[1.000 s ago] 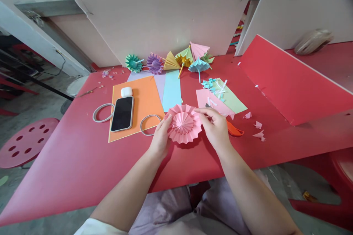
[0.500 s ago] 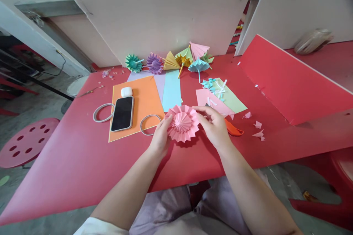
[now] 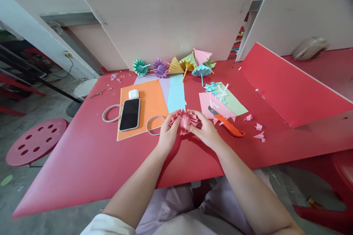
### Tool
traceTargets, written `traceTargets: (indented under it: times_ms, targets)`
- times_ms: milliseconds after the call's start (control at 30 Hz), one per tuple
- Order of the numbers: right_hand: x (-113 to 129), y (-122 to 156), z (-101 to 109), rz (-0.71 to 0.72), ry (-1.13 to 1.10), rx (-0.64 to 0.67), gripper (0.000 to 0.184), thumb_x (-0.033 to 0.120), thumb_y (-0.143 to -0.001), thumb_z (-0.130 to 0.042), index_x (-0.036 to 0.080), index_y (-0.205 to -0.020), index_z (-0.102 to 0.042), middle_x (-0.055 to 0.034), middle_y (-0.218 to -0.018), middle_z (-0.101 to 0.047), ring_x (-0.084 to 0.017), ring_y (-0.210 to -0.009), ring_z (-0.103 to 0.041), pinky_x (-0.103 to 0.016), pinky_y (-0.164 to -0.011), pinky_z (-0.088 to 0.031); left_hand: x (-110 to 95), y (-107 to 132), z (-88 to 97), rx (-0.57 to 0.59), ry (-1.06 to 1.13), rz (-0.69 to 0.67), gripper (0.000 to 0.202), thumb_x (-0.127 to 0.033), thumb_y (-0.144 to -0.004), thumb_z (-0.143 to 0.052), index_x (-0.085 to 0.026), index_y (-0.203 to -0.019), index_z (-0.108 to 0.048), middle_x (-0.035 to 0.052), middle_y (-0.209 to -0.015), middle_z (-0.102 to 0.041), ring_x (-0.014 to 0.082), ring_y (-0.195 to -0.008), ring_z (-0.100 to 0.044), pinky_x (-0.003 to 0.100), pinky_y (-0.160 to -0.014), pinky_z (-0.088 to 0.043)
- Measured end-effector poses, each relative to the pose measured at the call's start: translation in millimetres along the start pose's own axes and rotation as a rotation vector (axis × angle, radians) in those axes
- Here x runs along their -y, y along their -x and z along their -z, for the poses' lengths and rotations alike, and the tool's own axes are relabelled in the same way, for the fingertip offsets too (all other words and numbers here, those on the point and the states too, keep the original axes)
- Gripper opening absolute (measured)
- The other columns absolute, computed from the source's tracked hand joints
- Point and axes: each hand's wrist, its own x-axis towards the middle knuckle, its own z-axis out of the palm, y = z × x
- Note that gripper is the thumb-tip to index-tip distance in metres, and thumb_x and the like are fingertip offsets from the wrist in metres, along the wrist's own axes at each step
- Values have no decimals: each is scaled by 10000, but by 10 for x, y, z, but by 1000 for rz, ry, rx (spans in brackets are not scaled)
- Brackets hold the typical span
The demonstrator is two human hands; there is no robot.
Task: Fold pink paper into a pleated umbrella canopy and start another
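Between my two hands is a pleated pink paper umbrella top (image 3: 185, 117), held just above the table's front half. My left hand (image 3: 168, 132) grips its left side, thumb on the folds near the middle. From the right, my right hand (image 3: 204, 130) holds the other side, its thumb pressing close to the centre and its fingers curled behind the rim. An orange utility knife (image 3: 230, 127), blade out, lies right of my right hand beside a pink paper sheet (image 3: 205, 102). A roll of tape (image 3: 156, 125) lies left of my left hand.
A phone (image 3: 129, 114) and white earbud case (image 3: 134, 94) rest on orange paper (image 3: 149, 99), with another tape ring (image 3: 111, 113) alongside. Several folded paper umbrellas (image 3: 202, 69) line the back. Paper scraps (image 3: 259, 136) lie to the right, before a raised red board (image 3: 292, 91).
Both hands have closed in on the pink paper piece, thumbs moving to its centre. Its pleats now bunch and tilt instead of lying spread flat. The knife has come into fuller view.
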Motion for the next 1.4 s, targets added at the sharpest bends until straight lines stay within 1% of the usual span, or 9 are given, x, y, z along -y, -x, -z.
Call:
traceTargets:
  times_ms: [133,300,500,667,833,967,1167,1267,1400]
  targets:
    - [-133,42,-65,2,-124,-52,485,420,-745,-680,285,-1188,-539,-50,-1234,-600,-221,-1135,-575,-390,-955,-483,5,-13,31,58,62,13,347,-400,-817,-597,-276,-1141,-621,42,-1236,-586,217,-1121,-543,306,-913,-447]
    - [-291,177,-159,0,-96,-192,404,408,-787,-633,265,-1158,-563,-66,-1219,-599,-221,-1125,-581,-375,-924,-507,-30,-4,20,160,290,158,469,-562,-864,-431,-315,-1243,-552,18,-1422,-432,273,-1248,-456,390,-958,-443]
    - [-287,230,-229,95,2,-195,475,396,-812,-603,266,-1258,-500,-76,-1312,-543,-224,-1213,-520,-383,-971,-483,-28,-18,-15,120,452,221,431,-330,-840,-511,-264,-1265,-534,56,-1412,-435,273,-1301,-405,379,-990,-433]
    - [-260,215,-306,173,122,-187,527,351,-779,-644,250,-1272,-487,-93,-1321,-537,-233,-1231,-502,-409,-1013,-448,-10,-3,-18,66,501,303,566,-152,-764,-577,-291,-1302,-471,48,-1365,-485,220,-1167,-542,327,-910,-488]
    - [-309,225,-374,242,243,-206,457,267,-827,-571,252,-1277,-495,-93,-1319,-539,-225,-1252,-481,-421,-1044,-418,-1,5,-46,105,639,526,320,-285,-828,-585,-212,-1140,-576,56,-1067,-668,187,-944,-656,311,-862,-512]
    - [-325,236,-414,331,418,-203,458,229,-853,-518,243,-1309,-470,-105,-1325,-534,-227,-1237,-492,-437,-1032,-429,12,8,-67,164,681,619,233,-356,-840,-576,-188,-994,-626,64,-916,-700,210,-883,-672,340,-814,-530]
    - [-286,235,-416,473,647,-213,544,338,-832,-572,201,-1338,-428,-137,-1311,-538,-287,-1245,-465,-535,-1045,-376,13,-30,-49,85,736,613,187,-219,-820,-599,-192,-1005,-606,22,-824,-686,147,-721,-668,288,-716,-542]
    - [-289,246,-371,471,618,-233,551,327,-844,-560,208,-1356,-393,-136,-1334,-510,-263,-1261,-449,-504,-1040,-391,21,-72,-4,30,753,561,128,-161,-807,-596,-178,-934,-597,2,-753,-656,112,-656,-642,243,-671,-530]
    - [-323,276,-329,493,570,-331,453,269,-853,-543,239,-1296,-455,-116,-1256,-559,-235,-1182,-510,-478,-1012,-420,4,-116,72,16,792,500,155,-159,-787,-615,-170,-940,-591,-1,-716,-626,92,-616,-613,208,-606,-506]
